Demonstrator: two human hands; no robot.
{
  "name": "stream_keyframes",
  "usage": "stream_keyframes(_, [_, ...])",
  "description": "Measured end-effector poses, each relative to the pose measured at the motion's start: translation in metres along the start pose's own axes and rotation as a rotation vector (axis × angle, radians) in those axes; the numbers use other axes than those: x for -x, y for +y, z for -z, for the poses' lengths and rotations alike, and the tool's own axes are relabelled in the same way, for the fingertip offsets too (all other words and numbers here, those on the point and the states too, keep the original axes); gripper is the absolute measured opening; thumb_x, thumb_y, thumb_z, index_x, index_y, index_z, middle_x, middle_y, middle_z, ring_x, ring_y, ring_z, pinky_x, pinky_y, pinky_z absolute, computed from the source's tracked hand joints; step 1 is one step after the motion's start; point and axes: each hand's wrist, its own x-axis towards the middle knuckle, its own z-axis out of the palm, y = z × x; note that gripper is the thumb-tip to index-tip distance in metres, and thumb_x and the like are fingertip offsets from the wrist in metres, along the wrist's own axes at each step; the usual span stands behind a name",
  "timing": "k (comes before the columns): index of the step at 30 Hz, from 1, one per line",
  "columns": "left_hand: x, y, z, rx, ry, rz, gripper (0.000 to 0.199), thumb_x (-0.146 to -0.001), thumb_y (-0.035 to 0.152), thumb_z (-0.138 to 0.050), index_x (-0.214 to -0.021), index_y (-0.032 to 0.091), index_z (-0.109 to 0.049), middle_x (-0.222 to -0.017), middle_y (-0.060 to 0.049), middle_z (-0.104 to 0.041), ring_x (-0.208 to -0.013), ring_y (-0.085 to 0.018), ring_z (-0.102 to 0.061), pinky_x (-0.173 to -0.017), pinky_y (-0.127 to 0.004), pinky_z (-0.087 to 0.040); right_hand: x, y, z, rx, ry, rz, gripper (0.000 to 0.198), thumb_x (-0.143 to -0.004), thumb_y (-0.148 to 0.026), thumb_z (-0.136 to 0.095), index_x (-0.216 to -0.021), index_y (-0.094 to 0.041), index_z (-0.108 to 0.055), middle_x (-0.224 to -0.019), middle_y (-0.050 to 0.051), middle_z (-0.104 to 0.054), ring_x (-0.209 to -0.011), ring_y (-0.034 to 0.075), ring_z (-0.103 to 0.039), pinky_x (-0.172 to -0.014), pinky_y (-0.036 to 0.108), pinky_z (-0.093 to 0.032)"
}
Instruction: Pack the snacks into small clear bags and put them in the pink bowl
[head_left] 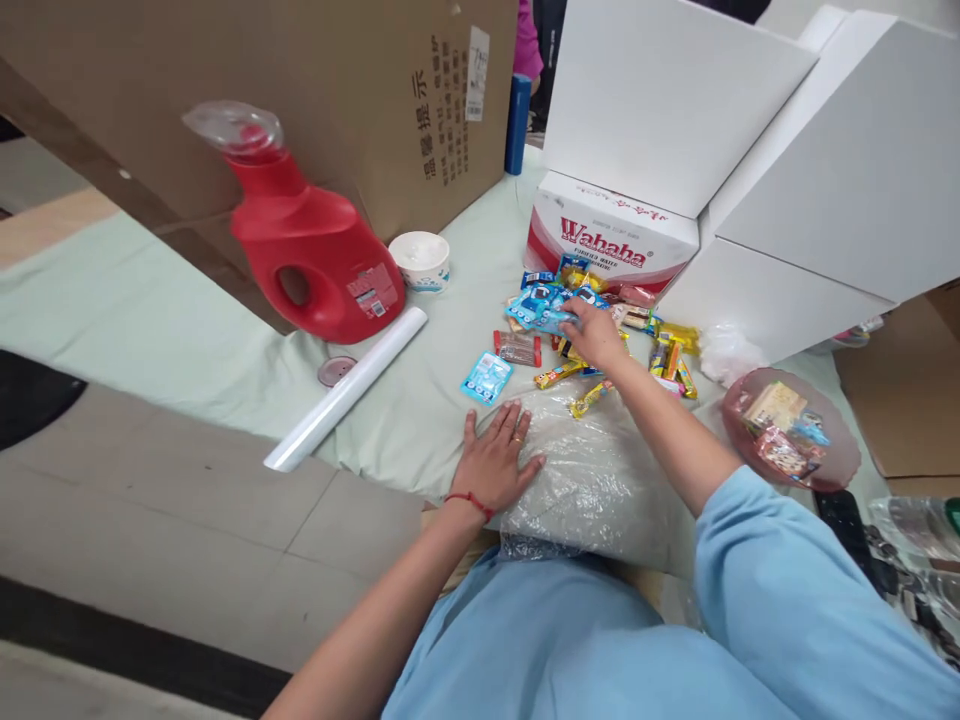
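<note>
My left hand [495, 465] lies flat with fingers spread, palm down on the cloth at the edge of a clear plastic bag [592, 470]. Just beyond its fingertips is a single blue snack packet [487, 378]. My right hand [595, 335] reaches into a heap of small wrapped snacks, its thumb and fingers closed on a light blue snack packet [541, 308]. Around it lie a brown packet with red ends [517, 348], yellow snack sticks [559, 375] and more yellow wrappers [673, 365]. Part of the heap is hidden under my right hand.
Behind the snacks stands a Wahaha carton [607, 235] beside large white boxes [810, 180]. A pink bowl [844, 465] of packets sits right. Leftward are a red detergent jug [330, 250], a white paper tub [424, 262], a white roll [349, 390] and a big cardboard box [360, 110].
</note>
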Motion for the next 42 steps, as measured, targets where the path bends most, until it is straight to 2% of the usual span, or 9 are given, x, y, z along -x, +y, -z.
stream_keyframes(4, [0.0, -0.001, -0.001, 0.021, 0.009, -0.005, 0.072, -0.102, 0.063, -0.032, -0.162, 0.024, -0.032, -0.171, -0.009, -0.027, -0.158, -0.031, -0.025, -0.127, -0.068, 0.0, -0.012, -0.041, -0.009, -0.034, -0.33, 0.468, 0.042, -0.093, -0.014, -0.054, -0.133, -0.018, -0.063, -0.129, 0.01, -0.069, -0.118, 0.025, -0.063, -0.104, 0.037, -0.046])
stream_keyframes(8, [0.001, -0.002, -0.003, 0.012, 0.021, -0.008, 0.07, -0.102, 0.061, -0.034, -0.161, 0.024, -0.036, -0.169, -0.01, -0.031, -0.157, -0.033, -0.027, -0.127, -0.068, -0.002, -0.025, -0.09, -0.044, 0.336, -0.618, 0.543, 0.048, -0.087, -0.015, -0.063, -0.134, -0.024, -0.063, -0.123, 0.012, -0.071, -0.121, 0.031, -0.06, -0.099, 0.041, -0.049])
stream_keyframes(15, [0.001, -0.003, -0.004, -0.008, 0.048, -0.02, 0.068, -0.103, 0.058, -0.035, -0.16, 0.021, -0.039, -0.164, -0.013, -0.041, -0.154, -0.033, -0.033, -0.126, -0.068, -0.004, -0.024, -0.129, -0.065, 0.524, -0.574, 0.567, 0.024, -0.092, -0.021, -0.057, -0.113, -0.024, -0.07, -0.148, 0.006, -0.058, -0.147, 0.035, -0.033, -0.117, 0.055, -0.032])
stream_keyframes(17, [0.001, -0.003, -0.005, -0.007, 0.053, -0.022, 0.068, -0.103, 0.058, -0.033, -0.16, 0.02, -0.039, -0.165, -0.013, -0.04, -0.154, -0.032, -0.034, -0.127, -0.068, -0.004, -0.02, -0.128, -0.062, 0.484, -0.539, 0.622, 0.026, -0.096, -0.018, -0.05, -0.112, -0.024, -0.07, -0.141, 0.005, -0.063, -0.146, 0.031, -0.036, -0.12, 0.053, -0.029])
stream_keyframes(22, [0.002, -0.003, -0.005, -0.005, 0.055, -0.027, 0.067, -0.103, 0.058, -0.033, -0.16, 0.022, -0.038, -0.168, -0.011, -0.034, -0.156, -0.031, -0.031, -0.127, -0.066, -0.005, -0.009, -0.086, -0.027, 0.294, -0.394, 0.583, 0.027, -0.099, -0.016, -0.046, -0.116, -0.017, -0.067, -0.118, 0.011, -0.072, -0.108, 0.025, -0.065, -0.099, 0.039, -0.047])
stream_keyframes(26, [0.002, -0.001, -0.002, 0.001, 0.047, -0.025, 0.065, -0.103, 0.056, -0.036, -0.16, 0.025, -0.037, -0.169, -0.009, -0.033, -0.157, -0.031, -0.029, -0.127, -0.065, -0.006, 0.006, -0.008, 0.03, 0.056, -0.267, 0.267, 0.032, -0.093, -0.014, -0.056, -0.123, -0.011, -0.064, -0.121, 0.014, -0.071, -0.105, 0.023, -0.065, -0.094, 0.031, -0.048])
stream_keyframes(29, [0.001, -0.001, -0.001, 0.01, 0.046, -0.026, 0.066, -0.102, 0.056, -0.037, -0.16, 0.024, -0.037, -0.169, -0.01, -0.033, -0.157, -0.031, -0.029, -0.127, -0.066, -0.005, 0.022, 0.049, 0.058, 0.062, -0.357, 0.087, 0.027, -0.091, -0.017, -0.06, -0.116, -0.011, -0.068, -0.111, 0.011, -0.075, -0.098, 0.022, -0.067, -0.09, 0.028, -0.049])
stream_keyframes(35, [0.001, -0.001, -0.003, 0.007, 0.055, -0.023, 0.065, -0.103, 0.054, -0.037, -0.16, 0.023, -0.039, -0.169, -0.011, -0.032, -0.156, -0.029, -0.03, -0.128, -0.064, -0.001, 0.041, 0.096, 0.036, 0.226, -0.453, 0.011, 0.035, -0.082, -0.007, -0.06, -0.116, -0.013, -0.07, -0.127, 0.015, -0.068, -0.111, 0.027, -0.066, -0.098, 0.031, -0.05])
stream_keyframes(42, [0.0, 0.0, 0.0, -0.015, 0.047, -0.015, 0.065, -0.102, 0.055, -0.041, -0.16, 0.026, -0.038, -0.168, -0.011, -0.035, -0.155, -0.031, -0.033, -0.127, -0.065, -0.008, 0.035, 0.098, 0.018, 0.301, -0.562, 0.21, 0.05, -0.079, -0.01, -0.064, -0.129, -0.011, -0.063, -0.156, 0.018, -0.047, -0.137, 0.031, -0.051, -0.114, 0.039, -0.042])
